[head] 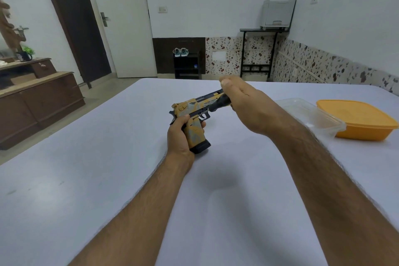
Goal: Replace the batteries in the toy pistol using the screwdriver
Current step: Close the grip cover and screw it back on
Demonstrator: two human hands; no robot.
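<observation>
Above a pale lavender counter in a white-walled room, a person holds a tan-and-black toy pistol with its barrel pointing away and to the right. The left hand grips the pistol's handle, fingers curled round it, with the magazine base showing below the palm. The right hand holds a screwdriver by its dark handle, fingers folded round it; the thin metal shaft slants down and left, its tip at the pistol's frame just above the trigger guard. Both bare forearms reach in from the bottom edge.

To the right on the counter lies a clear plastic lid, partly hidden behind the right forearm, and just beyond it an orange container. Across the room stand a white door, a small black rack carrying a pair of shoes, and a dark wooden cabinet at the left.
</observation>
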